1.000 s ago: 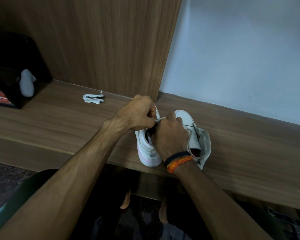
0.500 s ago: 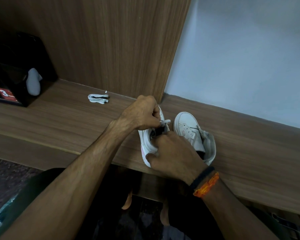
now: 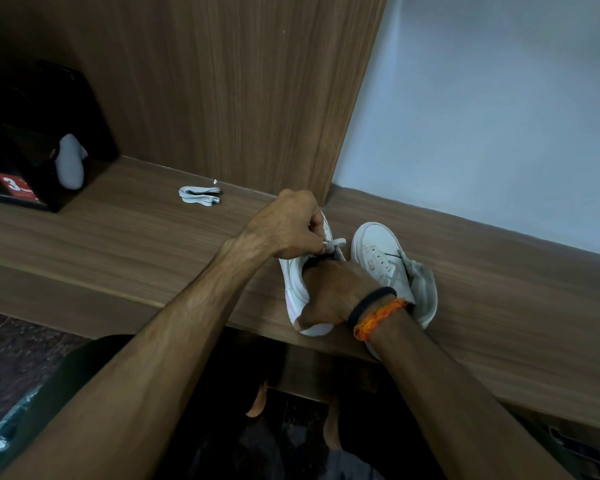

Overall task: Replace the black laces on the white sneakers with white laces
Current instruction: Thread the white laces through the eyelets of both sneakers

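Observation:
Two white sneakers stand side by side on the wooden shelf [image 3: 118, 244], toes pointing away from me. My left hand [image 3: 288, 226] is over the left sneaker [image 3: 293, 282] and pinches a white lace [image 3: 335, 243] at its eyelets. My right hand [image 3: 333, 292] grips the same sneaker, thumb on its near side and fingers inside the opening. A bit of black shows in that opening. The right sneaker [image 3: 378, 244] has a white lace through its eyelets and a loose tongue. A folded bundle of white lace [image 3: 200, 195] lies on the shelf to the left.
A black box [image 3: 25, 195] with a red label sits at the shelf's far left, with a white object [image 3: 70, 164] inside it. A wood panel [image 3: 239, 98] rises behind the shelf, next to a pale wall [image 3: 499, 116]. The sneakers sit near the shelf's front edge.
My right hand has dropped from the top of the left sneaker to its heel end and now grips it there. My left hand stays at the eyelets with the white lace.

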